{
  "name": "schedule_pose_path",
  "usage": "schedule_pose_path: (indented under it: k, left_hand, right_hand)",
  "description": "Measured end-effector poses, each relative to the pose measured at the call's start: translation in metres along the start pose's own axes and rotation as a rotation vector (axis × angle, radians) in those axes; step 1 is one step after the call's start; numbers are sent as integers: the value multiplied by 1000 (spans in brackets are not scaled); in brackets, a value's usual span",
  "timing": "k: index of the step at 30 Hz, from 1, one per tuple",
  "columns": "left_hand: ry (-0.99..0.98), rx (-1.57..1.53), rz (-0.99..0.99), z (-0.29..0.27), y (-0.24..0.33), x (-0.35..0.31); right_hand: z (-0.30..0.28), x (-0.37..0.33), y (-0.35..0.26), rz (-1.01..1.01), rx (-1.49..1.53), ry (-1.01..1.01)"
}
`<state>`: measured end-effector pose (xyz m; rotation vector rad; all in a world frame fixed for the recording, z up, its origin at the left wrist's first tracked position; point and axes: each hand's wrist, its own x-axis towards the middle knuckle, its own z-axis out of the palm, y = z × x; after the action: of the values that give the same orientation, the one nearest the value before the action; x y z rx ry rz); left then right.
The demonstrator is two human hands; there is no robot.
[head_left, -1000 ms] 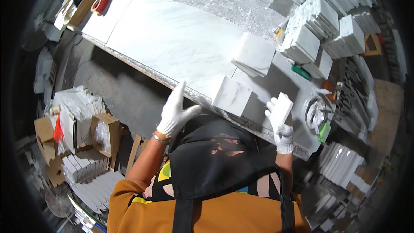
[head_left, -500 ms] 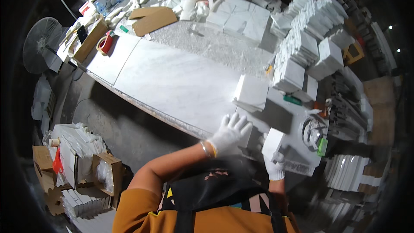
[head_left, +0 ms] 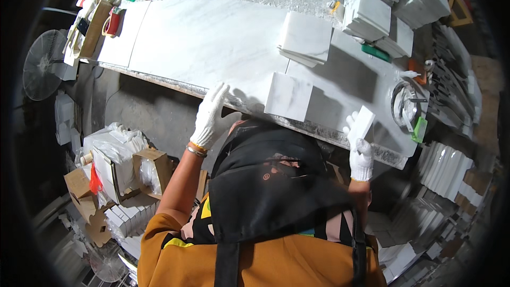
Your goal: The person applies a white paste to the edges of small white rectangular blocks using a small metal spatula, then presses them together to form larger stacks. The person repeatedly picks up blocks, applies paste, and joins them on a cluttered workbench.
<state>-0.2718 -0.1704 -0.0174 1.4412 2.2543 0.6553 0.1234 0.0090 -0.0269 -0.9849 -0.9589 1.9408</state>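
My left hand (head_left: 212,116), in a white glove, is raised by the bench's front edge, fingers stretched out and holding nothing. To its right, a square white marble tile (head_left: 288,96) lies near that edge, apart from the hand. Just behind sits a short stack of similar tiles (head_left: 306,37). At the right end of the bench, my gloved right hand (head_left: 361,160) is closed around a small white rectangular block (head_left: 362,122). The block hides part of the fingers. A large pale slab (head_left: 202,42) covers much of the bench top.
Tall tile stacks (head_left: 366,16) stand at the back right, with a green tool (head_left: 375,52) in front. A coiled band (head_left: 404,103) lies at the right end. Red tape (head_left: 111,22) sits far left, near a fan (head_left: 44,64). Cardboard boxes (head_left: 151,167) stand low at left.
My left hand has moved left, away from the single tile, which now shows fully. My right hand still grips the white block. The view has shifted, placing the bench higher in the picture.
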Motion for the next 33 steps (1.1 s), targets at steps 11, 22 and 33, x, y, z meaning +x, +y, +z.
schedule_pose_path:
  k: [11, 22, 33]
  left_hand:
    - [39, 19, 122, 9, 50, 5]
    - [-207, 376, 630, 56, 113, 87]
    - [-481, -685, 212, -36, 125, 94]
  right_hand:
    - [11, 35, -17, 75, -63, -26]
    - [33, 39, -32, 105, -165, -91]
    - [111, 30, -44, -283, -374, -289]
